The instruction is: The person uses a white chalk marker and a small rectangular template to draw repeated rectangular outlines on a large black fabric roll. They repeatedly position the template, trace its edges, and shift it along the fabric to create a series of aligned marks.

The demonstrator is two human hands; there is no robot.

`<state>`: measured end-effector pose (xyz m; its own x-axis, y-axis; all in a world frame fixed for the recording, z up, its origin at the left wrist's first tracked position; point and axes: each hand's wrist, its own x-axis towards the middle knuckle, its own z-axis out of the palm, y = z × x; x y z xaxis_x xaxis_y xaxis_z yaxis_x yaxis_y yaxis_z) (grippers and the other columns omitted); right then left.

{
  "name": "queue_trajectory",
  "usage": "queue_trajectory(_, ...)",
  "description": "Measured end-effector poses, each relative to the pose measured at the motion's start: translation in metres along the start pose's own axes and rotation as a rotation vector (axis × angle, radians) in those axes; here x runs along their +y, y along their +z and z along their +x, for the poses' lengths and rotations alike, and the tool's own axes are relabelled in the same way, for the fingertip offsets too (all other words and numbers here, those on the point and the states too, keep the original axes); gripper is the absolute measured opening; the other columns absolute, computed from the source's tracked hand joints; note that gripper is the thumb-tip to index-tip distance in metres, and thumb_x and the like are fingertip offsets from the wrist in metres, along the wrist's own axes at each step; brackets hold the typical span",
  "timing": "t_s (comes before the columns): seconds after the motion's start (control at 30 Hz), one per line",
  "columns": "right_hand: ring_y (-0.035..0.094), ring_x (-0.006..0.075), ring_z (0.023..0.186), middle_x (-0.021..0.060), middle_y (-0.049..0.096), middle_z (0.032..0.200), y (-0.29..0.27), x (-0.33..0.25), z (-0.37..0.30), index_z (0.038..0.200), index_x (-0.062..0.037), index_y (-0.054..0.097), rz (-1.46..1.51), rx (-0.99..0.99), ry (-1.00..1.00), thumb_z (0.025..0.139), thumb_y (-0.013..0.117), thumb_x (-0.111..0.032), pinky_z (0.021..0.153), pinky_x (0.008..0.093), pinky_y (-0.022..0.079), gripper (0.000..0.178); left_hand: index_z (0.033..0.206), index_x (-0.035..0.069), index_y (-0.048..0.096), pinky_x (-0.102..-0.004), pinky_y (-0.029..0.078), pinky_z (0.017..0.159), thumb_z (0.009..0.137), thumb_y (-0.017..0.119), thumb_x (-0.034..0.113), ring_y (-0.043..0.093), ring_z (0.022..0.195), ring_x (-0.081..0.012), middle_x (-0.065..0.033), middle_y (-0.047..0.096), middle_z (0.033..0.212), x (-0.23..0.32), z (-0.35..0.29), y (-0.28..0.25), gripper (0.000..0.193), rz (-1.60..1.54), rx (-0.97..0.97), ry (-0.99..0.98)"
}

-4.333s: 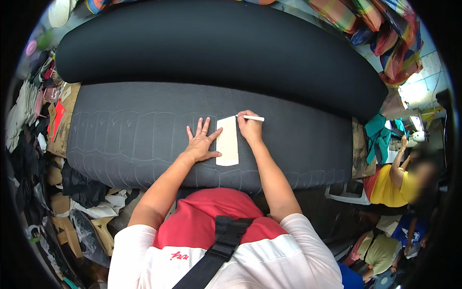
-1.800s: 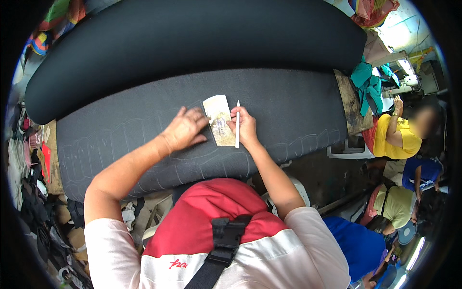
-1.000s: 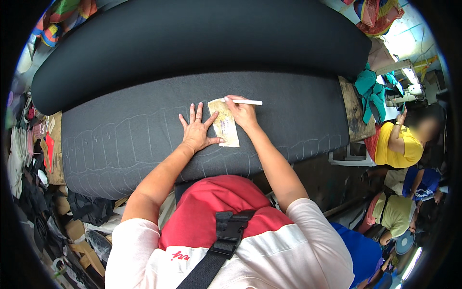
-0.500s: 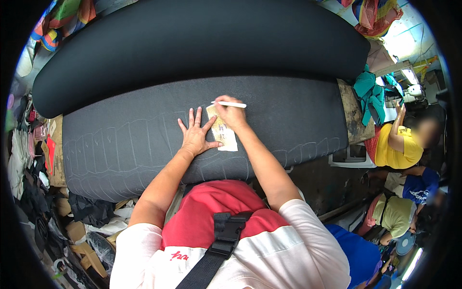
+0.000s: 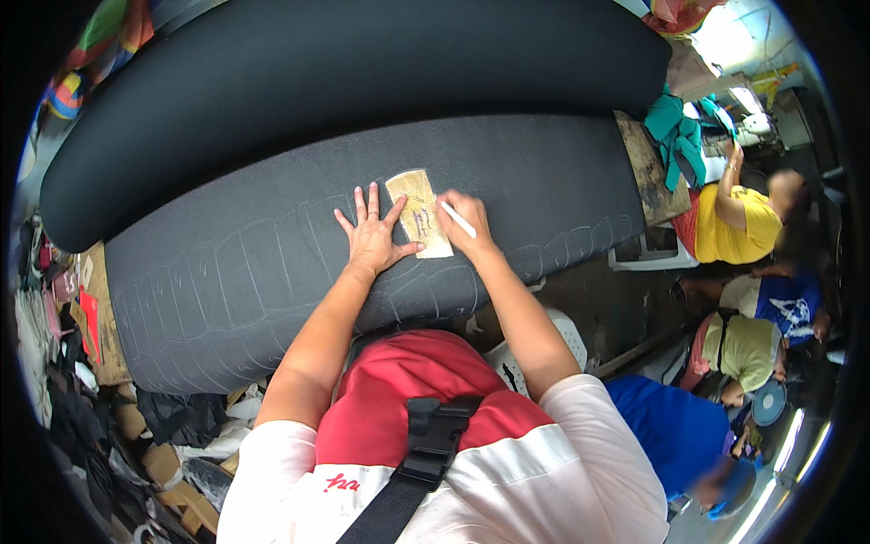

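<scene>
A small tan pattern piece (image 5: 419, 210), wider at its far end, lies flat on the dark grey fabric (image 5: 535, 172). My left hand (image 5: 372, 236) is spread on the cloth, its thumb and forefinger pressing the pattern's left edge. In my right hand (image 5: 467, 222) is a white marking pen (image 5: 459, 219), its tip by the pattern's right edge. Rows of thin pale chalk-like outlines (image 5: 245, 258) run across the fabric to the left, and more curve along its near edge. Part of the pattern is covered by the left fingers.
A thick black fabric roll (image 5: 362, 72) lies across the far side. Bare wooden table ends show at right (image 5: 648, 168) and left (image 5: 104, 317). A person in yellow (image 5: 739, 227) sits by teal cloth (image 5: 675, 136) at right. Scraps and cardboard (image 5: 163, 462) pile up lower left.
My right hand has moved from the pattern's far end down to its right side, with the pen now tilted differently. The left hand stays on the pattern; the whole view has shifted slightly.
</scene>
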<state>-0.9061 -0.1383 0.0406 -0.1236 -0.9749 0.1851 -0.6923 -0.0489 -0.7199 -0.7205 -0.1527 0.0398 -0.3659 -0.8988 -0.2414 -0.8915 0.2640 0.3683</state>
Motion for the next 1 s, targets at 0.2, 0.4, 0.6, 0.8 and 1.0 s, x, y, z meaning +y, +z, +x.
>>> queue_trajectory(0.2,0.063,0.0350,0.072,0.0188,0.064,0.075,-0.037,-0.015,-0.082,0.079,-0.0017,0.064,-0.048,-0.180,0.123,0.078,0.063,-0.016,0.067,0.0418,0.050,0.014,0.141,0.034,0.037,-0.0725,-0.002,0.101,0.053,0.070,0.072,-0.005,0.142,-0.0382,-0.0165,0.005,0.155,0.001,0.000,-0.002,0.101,0.010,-0.020,-0.010)
queue_trajectory(0.4,0.067,0.0257,0.073,0.0150,0.068,0.081,-0.001,-0.024,-0.087,0.084,-0.0026,0.067,0.187,-0.134,0.065,0.081,0.065,-0.016,0.066,0.0340,0.051,0.014,0.141,0.034,0.037,-0.0718,-0.004,0.102,0.057,0.070,0.070,-0.006,0.142,-0.0382,-0.0172,0.006,0.155,0.001,-0.002,-0.003,0.097,-0.014,-0.008,0.004)
queue_trajectory(0.6,0.065,0.0199,0.062,0.0125,0.066,0.070,-0.053,-0.003,-0.086,0.088,-0.0022,0.067,-0.134,0.062,0.213,0.082,0.065,-0.015,0.059,0.0304,0.050,0.015,0.138,0.024,0.042,-0.0729,0.002,0.102,0.053,0.081,0.056,0.000,0.143,-0.0345,-0.0159,0.010,0.154,0.014,0.003,-0.017,0.099,0.018,-0.089,-0.029)
queue_trajectory(0.8,0.063,0.0212,0.054,0.0107,0.064,0.067,-0.066,-0.012,-0.055,0.092,0.0007,0.064,0.486,0.056,0.421,0.093,0.055,-0.024,0.056,0.0286,0.051,0.026,0.121,0.012,0.055,-0.0535,0.037,0.098,0.062,0.081,0.023,0.048,0.119,-0.0285,-0.0149,0.052,0.127,0.030,0.042,-0.043,0.066,-0.083,0.015,-0.071)
queue_trajectory(1.0,0.064,0.0184,0.082,0.0111,0.063,0.092,-0.093,0.000,-0.021,0.116,-0.0002,0.051,1.437,-0.081,0.680,0.092,0.054,-0.043,0.065,0.0304,0.053,0.049,0.076,0.007,0.068,-0.0336,0.050,0.069,0.064,0.065,-0.006,0.059,0.072,-0.0242,-0.0076,0.061,0.076,0.076,0.020,-0.062,0.019,-0.530,0.730,0.586)
